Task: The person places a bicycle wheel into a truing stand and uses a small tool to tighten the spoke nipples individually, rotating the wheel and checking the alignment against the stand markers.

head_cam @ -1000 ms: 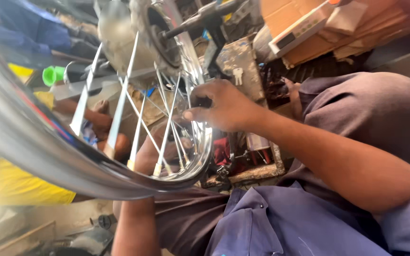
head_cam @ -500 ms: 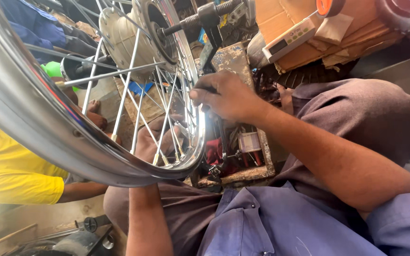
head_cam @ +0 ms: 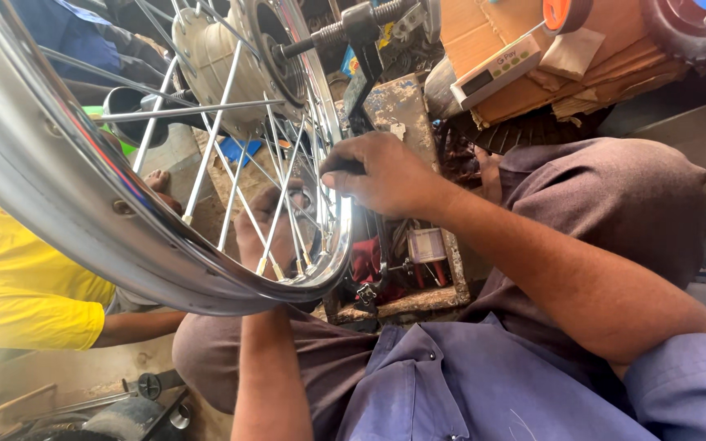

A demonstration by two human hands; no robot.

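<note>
Gripping a dark tool w/ my right hand [head_cam: 382,175] at the wheel rim [head_cam: 59,196]; left hand [head_cam: 271,233] behind spokes [head_cam: 283,196], fingers curled, grip unclear.

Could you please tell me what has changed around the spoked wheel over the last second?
Little has changed: the right hand has slid slightly down the wheel rim, still pinching a small dark tool against it. The left hand stays behind the spokes near the rim's lower edge. The hub remains on its axle.
</note>
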